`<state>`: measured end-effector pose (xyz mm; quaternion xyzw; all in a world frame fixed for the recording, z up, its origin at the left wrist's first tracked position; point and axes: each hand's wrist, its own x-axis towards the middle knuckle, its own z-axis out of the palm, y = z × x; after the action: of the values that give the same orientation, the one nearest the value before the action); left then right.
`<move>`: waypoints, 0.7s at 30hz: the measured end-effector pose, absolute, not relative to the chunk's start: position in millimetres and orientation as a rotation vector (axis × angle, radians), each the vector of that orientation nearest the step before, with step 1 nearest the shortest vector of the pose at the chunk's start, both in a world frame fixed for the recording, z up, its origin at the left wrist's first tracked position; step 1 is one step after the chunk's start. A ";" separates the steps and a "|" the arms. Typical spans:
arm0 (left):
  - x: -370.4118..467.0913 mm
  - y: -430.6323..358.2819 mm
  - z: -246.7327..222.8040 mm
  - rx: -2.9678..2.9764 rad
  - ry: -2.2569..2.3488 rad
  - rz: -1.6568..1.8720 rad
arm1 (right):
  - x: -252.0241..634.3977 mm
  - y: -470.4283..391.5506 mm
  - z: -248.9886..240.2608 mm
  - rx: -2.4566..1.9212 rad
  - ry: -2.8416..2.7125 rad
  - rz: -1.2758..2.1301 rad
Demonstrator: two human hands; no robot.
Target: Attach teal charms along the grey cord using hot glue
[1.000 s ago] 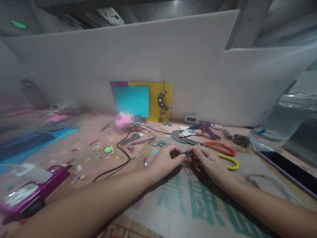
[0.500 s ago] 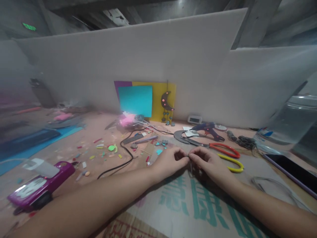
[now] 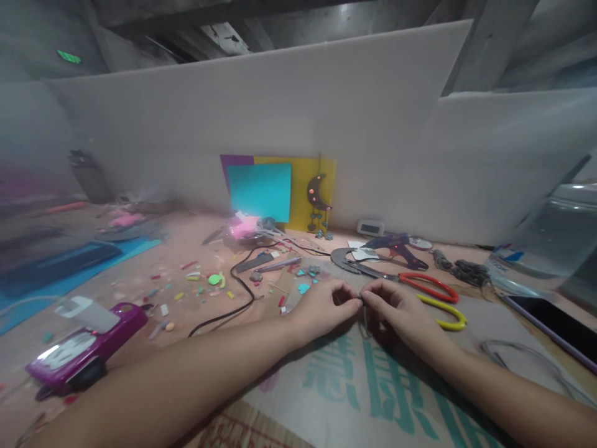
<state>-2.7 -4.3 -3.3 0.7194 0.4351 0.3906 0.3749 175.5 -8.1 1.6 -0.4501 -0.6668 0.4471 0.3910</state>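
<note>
My left hand (image 3: 324, 306) and my right hand (image 3: 395, 305) meet fingertip to fingertip above the cardboard. Both are closed in a pinch on a thin grey cord (image 3: 365, 323), whose loose part hangs in a narrow loop beneath the fingers. The exact spot they grip is mostly hidden by the fingertips. Just behind my right hand lie scissors with one red handle (image 3: 429, 286) and one yellow handle (image 3: 448, 318). Further back, a grey crescent shape (image 3: 342, 260) lies by the scissor blades. Small turquoise pieces (image 3: 303, 288) are beside my left hand.
A glue gun (image 3: 396, 247), braided grey cord (image 3: 469, 270), a phone (image 3: 555, 323) and a clear container (image 3: 555, 230) stand or lie right. Left are a purple power strip (image 3: 88, 348), a black cable (image 3: 242, 298) and clay scraps. A moon ornament (image 3: 317, 193) hangs before coloured sheets (image 3: 261, 193).
The whole view has shifted slightly, so things sit a little further right. Both hands keep their pinch, and the hanging cord loop shows more clearly below the fingers.
</note>
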 end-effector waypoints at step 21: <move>-6.1 -4.1 4.7 1.743 1.070 1.037 | 172.4 -8.9 5.1 -1.110 -1.654 1.163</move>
<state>-6.1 -4.1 4.7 0.6928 0.4252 0.4122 0.4115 172.4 -8.9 5.1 -0.4399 -0.6554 0.4608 0.4057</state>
